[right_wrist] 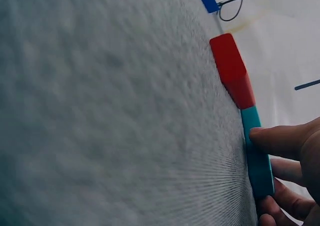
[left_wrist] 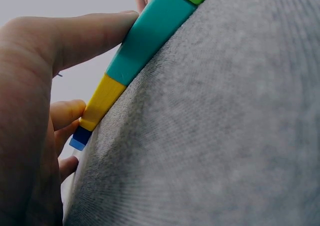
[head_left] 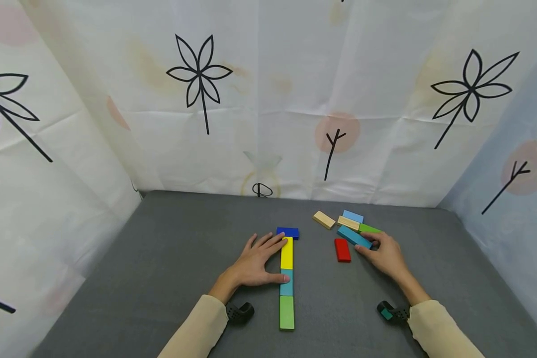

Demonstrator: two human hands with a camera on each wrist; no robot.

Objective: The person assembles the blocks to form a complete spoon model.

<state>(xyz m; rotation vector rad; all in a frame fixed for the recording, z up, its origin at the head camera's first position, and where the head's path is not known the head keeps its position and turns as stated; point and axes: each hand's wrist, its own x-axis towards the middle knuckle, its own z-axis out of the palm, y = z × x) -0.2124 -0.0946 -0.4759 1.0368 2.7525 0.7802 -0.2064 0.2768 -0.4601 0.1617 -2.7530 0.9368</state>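
Note:
A straight row of blocks lies on the table: a light green block [head_left: 287,314] nearest me, then a teal block [head_left: 286,290] and a yellow block [head_left: 287,256]. A dark blue block [head_left: 288,231] lies crosswise at the far end. My left hand [head_left: 254,263] is spread beside the row, its thumb touching the teal block and its index fingertip at the yellow block's far end. On the right, my right hand [head_left: 388,256] pinches a blue-teal block [head_left: 352,235] between thumb and fingers. In the right wrist view this block [right_wrist: 257,161] appears at the table surface, behind the red block [right_wrist: 231,66].
Behind the right-hand block lie two plain wooden blocks, one apart [head_left: 324,220] and one [head_left: 349,223] beside a light blue block [head_left: 353,216] and a green block [head_left: 369,228]. The grey table [head_left: 183,278] meets a printed cloth backdrop [head_left: 268,124] at its far edge.

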